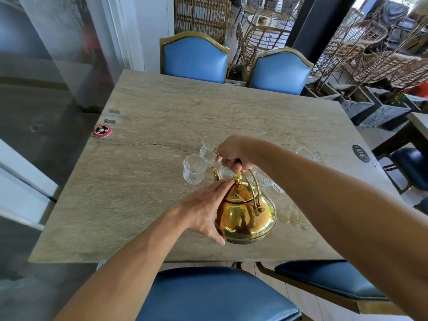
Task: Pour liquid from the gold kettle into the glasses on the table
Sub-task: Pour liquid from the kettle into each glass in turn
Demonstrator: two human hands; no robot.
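1. i see the kettle (245, 218) near the middle of the table (162, 112), toward the near edge, its spout (216, 173) pointing to the far left.
2. the right hand (234, 154) is curled tight round the top of the kettle's handle (251, 184), clamped on it from above.
3. the left hand (203, 209) lies flat along the kettle's left side, fingers straight; its fingertips touch the lid knob (236, 178) and its thumb rests low on the body.
4. the kettle leans a little toward the far side; i cannot tell whether its base touches the table.
5. a left glass (194, 169) stands just left of the spout, a far glass (208, 147) just beyond it, partly hidden by the right hand.
6. more glasses (262, 178) sit behind the handle, too hidden to count, and a right glass (305, 154) stands apart beyond the right forearm.
7. water drops (294, 216) lie on the table just right of the kettle.
8. a red disc (102, 130) sits at the left edge, a black badge (360, 153) at the right edge.
9. two blue chairs (195, 57) stand at the far side, and a blue seat (215, 295) is near me.
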